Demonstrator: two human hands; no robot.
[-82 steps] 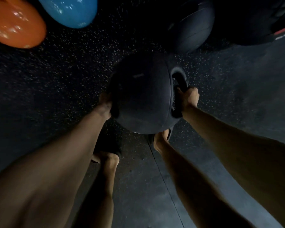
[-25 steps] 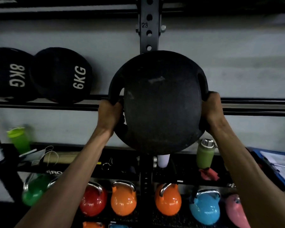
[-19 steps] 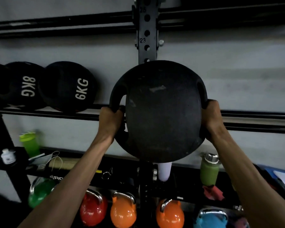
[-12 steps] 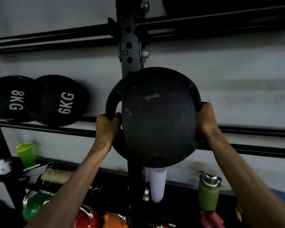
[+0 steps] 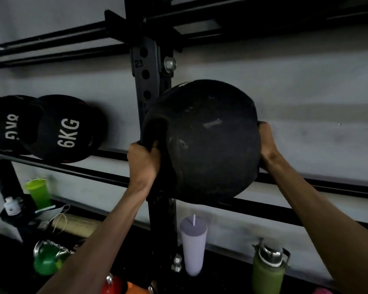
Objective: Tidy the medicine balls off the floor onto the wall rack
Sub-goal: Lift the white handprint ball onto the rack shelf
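A large black medicine ball (image 5: 208, 141) with two side handles sits at the wall rack's rails (image 5: 318, 187), just right of the black upright post (image 5: 149, 77). My left hand (image 5: 143, 160) grips the ball's left handle. My right hand (image 5: 266, 141) holds the right side of the ball, where its fingers are hidden behind it. The ball's underside looks to be on the front rail. Two more black balls rest on the rails at the left, one marked 6KG (image 5: 66, 130) and one partly cut off (image 5: 7, 124).
Below on a dark shelf stand a lilac tumbler with a straw (image 5: 193, 247), an olive bottle (image 5: 267, 270), a lime shaker cup (image 5: 38, 192) and a small white bottle (image 5: 11, 205). Green (image 5: 47, 259), red and orange kettlebells sit lower down. Another pair of rails runs above.
The ball was lifted from the floor up to rack height, then moved right of the post and onto the rails. Both hands have kept their hold on it.
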